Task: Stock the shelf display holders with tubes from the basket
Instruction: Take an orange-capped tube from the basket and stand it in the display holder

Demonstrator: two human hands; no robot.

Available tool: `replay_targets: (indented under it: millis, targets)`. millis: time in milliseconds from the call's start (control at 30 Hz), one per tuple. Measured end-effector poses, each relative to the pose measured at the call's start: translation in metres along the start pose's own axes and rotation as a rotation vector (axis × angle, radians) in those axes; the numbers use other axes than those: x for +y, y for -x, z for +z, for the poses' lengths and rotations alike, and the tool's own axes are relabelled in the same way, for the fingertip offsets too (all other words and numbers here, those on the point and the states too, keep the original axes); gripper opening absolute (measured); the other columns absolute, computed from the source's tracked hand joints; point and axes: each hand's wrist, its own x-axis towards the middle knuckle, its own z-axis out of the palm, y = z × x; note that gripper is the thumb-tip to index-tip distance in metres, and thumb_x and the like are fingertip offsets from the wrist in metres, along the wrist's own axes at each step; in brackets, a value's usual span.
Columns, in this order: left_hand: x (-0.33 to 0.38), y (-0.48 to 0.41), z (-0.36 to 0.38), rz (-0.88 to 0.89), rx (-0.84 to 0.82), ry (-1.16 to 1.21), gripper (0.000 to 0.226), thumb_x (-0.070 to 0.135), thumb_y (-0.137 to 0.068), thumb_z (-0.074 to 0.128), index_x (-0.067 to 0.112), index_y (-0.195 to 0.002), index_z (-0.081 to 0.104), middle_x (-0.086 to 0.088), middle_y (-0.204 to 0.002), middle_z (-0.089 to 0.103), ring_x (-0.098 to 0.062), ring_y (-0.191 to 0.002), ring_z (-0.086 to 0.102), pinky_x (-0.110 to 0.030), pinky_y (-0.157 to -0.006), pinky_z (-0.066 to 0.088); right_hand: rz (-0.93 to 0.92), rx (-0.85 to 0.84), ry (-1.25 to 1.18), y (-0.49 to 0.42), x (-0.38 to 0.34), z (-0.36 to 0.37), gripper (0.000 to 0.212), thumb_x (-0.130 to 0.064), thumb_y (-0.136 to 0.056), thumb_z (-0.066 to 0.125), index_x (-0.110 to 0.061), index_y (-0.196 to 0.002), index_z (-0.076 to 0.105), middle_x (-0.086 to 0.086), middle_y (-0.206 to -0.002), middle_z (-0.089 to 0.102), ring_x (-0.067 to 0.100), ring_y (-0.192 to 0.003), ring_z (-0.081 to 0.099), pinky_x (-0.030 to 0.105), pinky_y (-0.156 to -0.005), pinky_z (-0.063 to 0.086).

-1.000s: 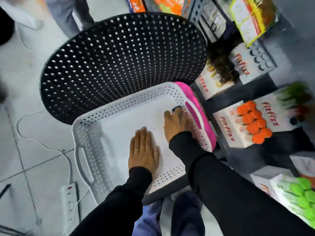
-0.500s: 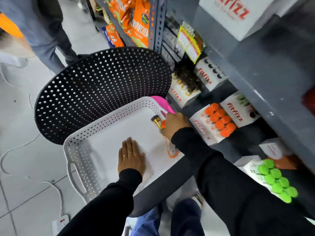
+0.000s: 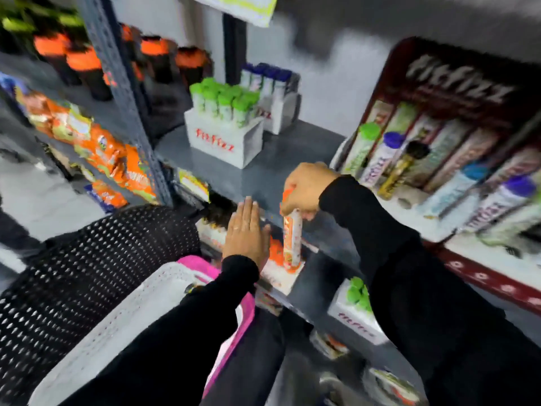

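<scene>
— Tube [image 3: 292, 238]: where have we got it?
— Upright in our right hand [image 3: 304, 191], fist closed round its orange-capped top, its lower end at the white holder [image 3: 281, 276] with orange tubes on the lower shelf.
— And our left hand [image 3: 247, 234]?
— Flat, fingers together, holding nothing, just left of the tube.
— The basket [image 3: 140, 306]?
— White, beneath our left sleeve, on the black perforated chair [image 3: 87, 259]. Everything looks blurred.

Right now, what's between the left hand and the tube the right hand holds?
In the head view, only orange caps of tubes in the holder separate the left hand from the held tube.
</scene>
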Motion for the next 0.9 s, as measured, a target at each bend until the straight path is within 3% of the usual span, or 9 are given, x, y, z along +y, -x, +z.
replay_targets:
  millis: [33, 133, 300, 367, 467, 700, 767, 833, 900]
  targets:
    - [0.013, -0.009, -0.004, 0.048, 0.019, 0.003, 0.061, 0.031, -0.091, 0.023, -0.007, -0.137, 0.034, -0.023, -0.146, 0.034, -0.036, -0.136, 0.031, -0.045, -0.112, 0.027, 0.025, 0.009, -0.043, 0.009, 0.011, -0.011, 0.026, -0.029, -0.081, 0.064, -0.005, -0.09, 0.072, 0.002, -0.067, 0.075, 0.01, -0.069, 0.071, 0.02, -0.066, 0.054]
    - [0.043, -0.032, -0.002, 0.14, -0.062, 0.003, 0.054, 0.028, -0.099, 0.031, -0.001, -0.143, 0.021, -0.017, -0.154, 0.02, -0.028, -0.143, 0.015, -0.038, -0.118, 0.013, 0.048, 0.047, -0.072, 0.03, 0.039, -0.033, 0.024, -0.026, -0.084, 0.063, -0.004, -0.089, 0.07, 0.008, -0.082, 0.075, 0.017, -0.071, 0.065, 0.029, -0.071, 0.055]
    - [0.078, -0.039, 0.022, 0.108, -0.141, -0.089, 0.057, 0.037, -0.099, 0.027, 0.004, -0.145, 0.019, -0.01, -0.155, 0.019, -0.024, -0.143, 0.013, -0.037, -0.117, 0.006, 0.095, 0.081, -0.249, 0.056, 0.079, -0.048, 0.007, -0.011, -0.078, 0.07, -0.01, -0.071, 0.07, -0.005, -0.041, 0.062, 0.021, -0.057, 0.066, 0.021, -0.047, 0.051]
    - [0.082, -0.038, 0.029, 0.087, -0.122, -0.141, 0.059, 0.04, -0.098, 0.026, 0.006, -0.146, 0.018, -0.009, -0.156, 0.017, -0.025, -0.144, 0.011, -0.038, -0.117, 0.005, 0.109, 0.058, -0.293, 0.062, 0.091, -0.051, 0.006, -0.005, -0.077, 0.071, -0.006, -0.083, 0.072, -0.005, -0.044, 0.058, 0.018, -0.052, 0.061, 0.014, -0.038, 0.049]
    - [0.08, -0.038, 0.033, 0.076, -0.117, -0.164, 0.065, 0.044, -0.093, 0.016, 0.007, -0.146, 0.02, -0.009, -0.156, 0.017, -0.025, -0.144, 0.011, -0.039, -0.117, 0.005, 0.106, -0.009, -0.241, 0.065, 0.099, -0.051, 0.024, -0.003, -0.081, 0.066, -0.001, -0.105, 0.069, 0.001, -0.058, 0.057, 0.016, -0.054, 0.056, 0.006, -0.024, 0.031]
    - [0.081, -0.037, 0.034, 0.054, -0.142, -0.2, 0.073, 0.045, -0.085, 0.005, 0.008, -0.147, 0.016, -0.007, -0.157, 0.012, -0.023, -0.145, 0.007, -0.038, -0.118, 0.002, 0.118, 0.095, -0.173, 0.06, 0.098, -0.046, 0.029, -0.016, -0.089, 0.061, -0.004, -0.114, 0.066, 0.013, -0.114, 0.07, 0.028, -0.101, 0.066, 0.02, -0.058, 0.047]
    - [0.08, -0.037, 0.034, 0.053, -0.155, -0.21, 0.064, 0.044, -0.094, 0.011, 0.009, -0.147, 0.014, -0.006, -0.158, 0.009, -0.022, -0.145, 0.005, -0.038, -0.119, 0.002, 0.1, 0.137, -0.139, 0.059, 0.098, -0.044, 0.035, -0.015, -0.085, 0.064, -0.001, -0.117, 0.066, 0.013, -0.115, 0.068, 0.028, -0.103, 0.064, 0.03, -0.073, 0.054]
    - [0.081, -0.036, 0.033, 0.051, -0.157, -0.213, 0.059, 0.042, -0.098, 0.018, 0.009, -0.147, 0.013, -0.005, -0.158, 0.008, -0.022, -0.145, 0.004, -0.037, -0.119, 0.001, 0.1, 0.154, -0.102, 0.058, 0.099, -0.043, 0.037, -0.017, -0.08, 0.07, -0.002, -0.114, 0.067, 0.01, -0.104, 0.068, 0.023, -0.089, 0.061, 0.028, -0.064, 0.052]
    - [0.082, -0.035, 0.03, 0.047, -0.157, -0.2, 0.059, 0.041, -0.098, 0.019, 0.009, -0.147, 0.012, -0.005, -0.158, 0.007, -0.021, -0.145, 0.003, -0.037, -0.119, -0.001, 0.095, 0.156, -0.069, 0.058, 0.098, -0.042, 0.037, -0.021, -0.08, 0.071, -0.004, -0.113, 0.067, 0.009, -0.104, 0.068, 0.022, -0.089, 0.06, 0.027, -0.065, 0.049]
